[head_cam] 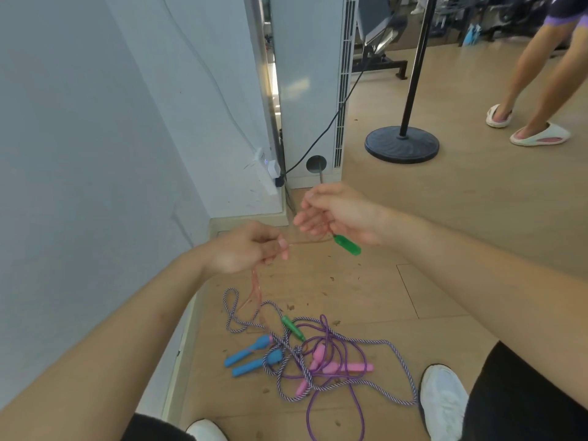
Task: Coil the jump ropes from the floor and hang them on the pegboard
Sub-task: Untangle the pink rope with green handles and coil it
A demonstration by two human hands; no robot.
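Observation:
My right hand (337,214) holds a green handle (347,245) of a thin clear-pink jump rope (256,291). My left hand (246,251) pinches that same rope, which runs between the hands and hangs to the floor. Its other green handle (292,327) lies in a tangle on the wooden floor below. In that tangle are a striped rope (401,361) with two blue handles (251,348) and a purple rope (353,396) with pink handles (346,367). No pegboard is in view.
A grey wall (95,154) stands on the left with a power strip (265,168) and cables. A white cabinet (305,90) stands ahead. To the right is a black round stand base (401,148) and another person's legs in slippers (537,136). My white shoes (444,399) flank the ropes.

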